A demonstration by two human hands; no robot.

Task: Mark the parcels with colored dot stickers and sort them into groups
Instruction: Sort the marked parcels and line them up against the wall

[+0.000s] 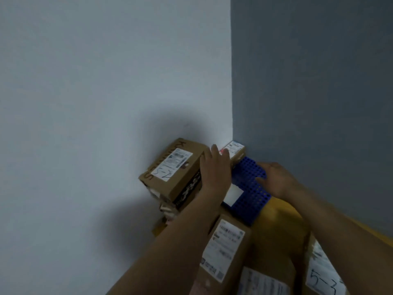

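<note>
We found the big parcel point(170, 167) left of the crate point(251, 184), the small parcel point(237, 146) behind it in the far corner.

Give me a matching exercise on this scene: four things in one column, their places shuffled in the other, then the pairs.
Things
1 blue crate
2 small box
3 box marked 5-3
4 scrawled box

Places
A in the corner
B bottom right of the view
C against the white wall
D under the right hand

Pairs: 1-D, 2-A, 3-B, 4-C

Head view — forward-down, close
</note>
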